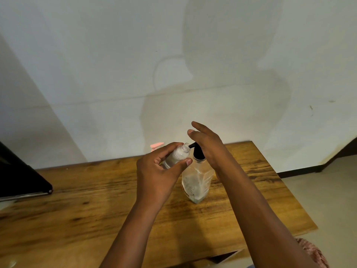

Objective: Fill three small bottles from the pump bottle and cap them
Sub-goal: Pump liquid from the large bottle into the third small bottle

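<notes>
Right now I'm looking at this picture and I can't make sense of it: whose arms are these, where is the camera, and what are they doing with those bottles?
There is no machine here, only a person. The camera sits on their head and looks forward and down, so you see their own two arms reaching out.

The left hand holds a small bottle, clear, uncapped and tilted, with its open mouth close to the black spout of the pump bottle. The right hand rests on the black pump head with fingers straight, placed to press it.

The pump bottle is clear with a little pale content low down, and it stands on a wooden table. A dark flat object lies at the table's left edge. Behind is a pale wall with the person's shadow.
</notes>
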